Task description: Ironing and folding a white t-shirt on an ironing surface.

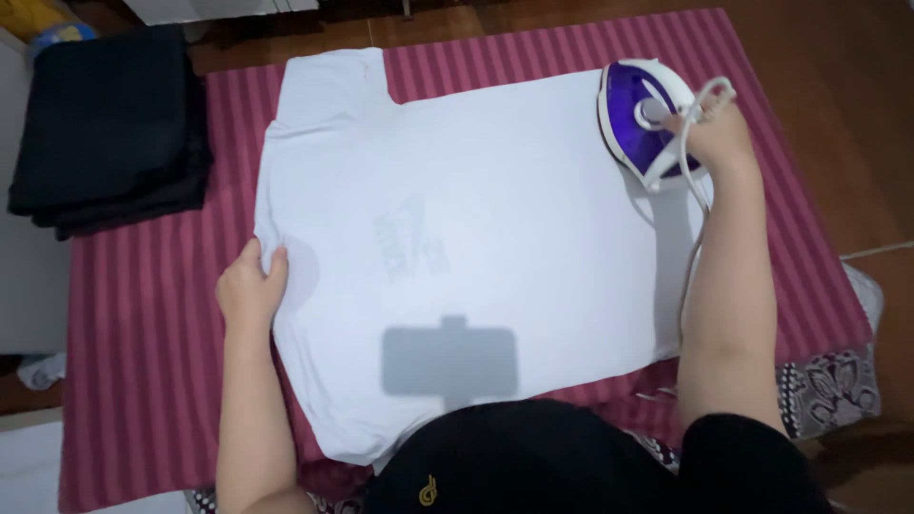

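A white T-shirt [476, 219] lies flat on a pink striped cloth [143, 314], its faint print showing through from the other side. My left hand [250, 286] pinches the shirt's left edge near the sleeve. My right hand [716, 128] grips the handle of a purple and white iron [636, 114], which rests on the shirt's far right corner. The iron's white cord [700, 205] runs down along my right forearm.
A stack of folded dark clothes [109, 128] sits at the far left beside the pink cloth. Brown wooden floor [838, 114] lies to the right. A patterned grey and white fabric [833, 385] pokes out at the lower right.
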